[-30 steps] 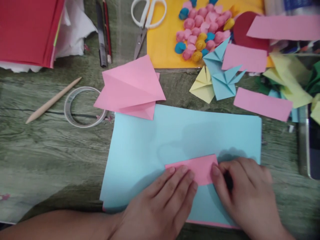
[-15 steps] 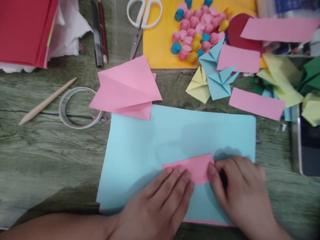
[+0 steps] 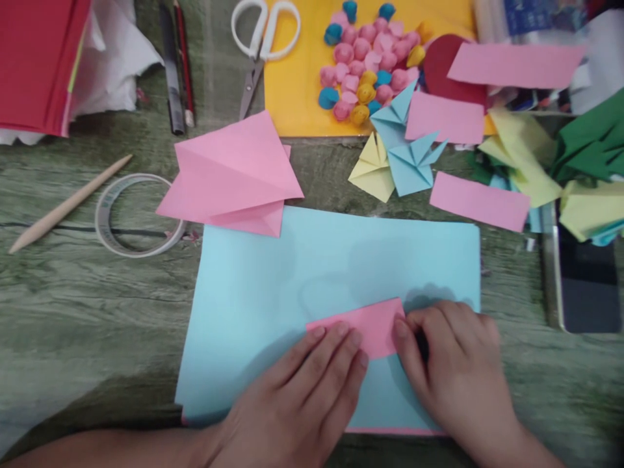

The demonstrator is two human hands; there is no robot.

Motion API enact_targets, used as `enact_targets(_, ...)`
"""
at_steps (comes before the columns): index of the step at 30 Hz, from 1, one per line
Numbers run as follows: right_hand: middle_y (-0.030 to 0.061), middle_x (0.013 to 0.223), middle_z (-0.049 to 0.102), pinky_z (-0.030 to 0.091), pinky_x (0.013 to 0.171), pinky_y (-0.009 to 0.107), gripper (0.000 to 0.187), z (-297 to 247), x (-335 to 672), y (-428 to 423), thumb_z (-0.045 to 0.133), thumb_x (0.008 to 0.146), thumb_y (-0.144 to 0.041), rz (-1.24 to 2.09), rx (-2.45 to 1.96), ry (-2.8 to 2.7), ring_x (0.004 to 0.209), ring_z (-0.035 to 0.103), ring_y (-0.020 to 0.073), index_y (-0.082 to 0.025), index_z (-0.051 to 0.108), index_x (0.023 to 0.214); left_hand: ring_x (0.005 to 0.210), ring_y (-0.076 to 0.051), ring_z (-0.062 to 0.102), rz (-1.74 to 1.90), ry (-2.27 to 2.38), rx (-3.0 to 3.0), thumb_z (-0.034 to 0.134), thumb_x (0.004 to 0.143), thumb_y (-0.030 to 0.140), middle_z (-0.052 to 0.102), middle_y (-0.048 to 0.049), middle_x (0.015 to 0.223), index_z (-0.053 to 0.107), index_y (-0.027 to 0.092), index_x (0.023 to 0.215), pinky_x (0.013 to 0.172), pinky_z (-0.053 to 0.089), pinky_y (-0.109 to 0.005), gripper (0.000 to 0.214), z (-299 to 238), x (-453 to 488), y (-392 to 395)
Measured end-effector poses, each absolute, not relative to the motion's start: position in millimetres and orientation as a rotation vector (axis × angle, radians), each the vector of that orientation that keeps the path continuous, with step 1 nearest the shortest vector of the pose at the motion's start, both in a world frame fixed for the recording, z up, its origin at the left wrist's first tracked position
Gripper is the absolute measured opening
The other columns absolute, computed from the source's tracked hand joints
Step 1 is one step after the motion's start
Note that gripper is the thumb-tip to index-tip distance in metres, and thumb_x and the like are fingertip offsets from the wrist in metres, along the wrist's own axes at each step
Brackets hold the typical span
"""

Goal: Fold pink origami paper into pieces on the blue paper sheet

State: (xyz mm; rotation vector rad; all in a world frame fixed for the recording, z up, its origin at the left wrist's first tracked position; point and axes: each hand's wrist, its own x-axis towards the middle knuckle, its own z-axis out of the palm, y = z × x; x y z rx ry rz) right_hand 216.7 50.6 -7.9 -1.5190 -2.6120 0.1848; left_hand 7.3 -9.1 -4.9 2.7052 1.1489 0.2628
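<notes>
A small strip of pink paper (image 3: pixel 375 327) lies slightly tilted on a stack of light blue paper (image 3: pixel 244 292). Flat across its left part rests my left hand (image 3: pixel 302 390), fingers stretched out and close together. My right hand (image 3: pixel 453 370) pinches the strip's right end between thumb and curled forefinger. The lower left of the strip is hidden under the left fingers. Larger folded pink sheets (image 3: pixel 229 172) overlap the stack's upper left corner.
Left of the stack are a tape roll (image 3: pixel 102 221) and a pointed wooden stick (image 3: pixel 73 203). Behind lie scissors (image 3: pixel 253 71), a pen (image 3: pixel 171 78), a pencil (image 3: pixel 184 71) and small paper rolls (image 3: pixel 361 49). Folded blue pieces (image 3: pixel 412 166), pink strips (image 3: pixel 480 200) and a phone (image 3: pixel 587 279) sit right.
The whole view has shifted, so everything appears a little further left. Both hands keep the same pose on the pink strip.
</notes>
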Motion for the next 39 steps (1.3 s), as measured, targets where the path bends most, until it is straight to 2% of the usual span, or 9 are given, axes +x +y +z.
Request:
enact_targets(9, 0.0028, 0.059, 0.044, 0.026, 0.061, 0.034, 0.027, -8.3, 217.2, 50.0, 0.045, 0.088, -0.028, 0.177, -1.528, -2.614, 0.062, 0.04, 0.0193, -0.019, 0.049, 0.063, 0.128, -0.025, 0.039, 0.253, 1.16, 2.689, 0.037, 0.091, 0.019, 0.047, -0.0126, 0.135, 0.049, 0.01, 0.127, 0.111, 0.02, -0.039, 0.039, -6.6, 7.9, -11.1)
enact_targets(23, 0.0022, 0.059, 0.044, 0.026, 0.061, 0.033, 0.028, -7.8, 216.6, 50.9, 0.044, 0.089, -0.028, 0.178, -1.527, -2.61, 0.061, 0.039, 0.0188, -0.02, 0.048, 0.062, 0.127, -0.025, 0.041, 0.25, 1.17, 2.708, 0.038, 0.091, 0.02, 0.047, -0.0126, 0.136, 0.048, 0.01, 0.127, 0.109, 0.023, -0.037, 0.039, -6.5, 7.5, -10.0)
enact_targets(39, 0.0005, 0.057, 0.044, 0.027, 0.061, 0.032, 0.028, -5.7, 220.0, 53.6, 0.05, 0.087, -0.03, 0.346, -1.498, -2.532, 0.059, 0.041, 0.017, -0.02, 0.048, 0.061, 0.128, -0.025, 0.04, 0.208, 1.181, 2.691, 0.035, 0.092, 0.02, 0.046, -0.0127, 0.137, 0.047, 0.011, 0.129, 0.108, 0.023, -0.037, 0.04, -7.3, 9.1, -11.2)
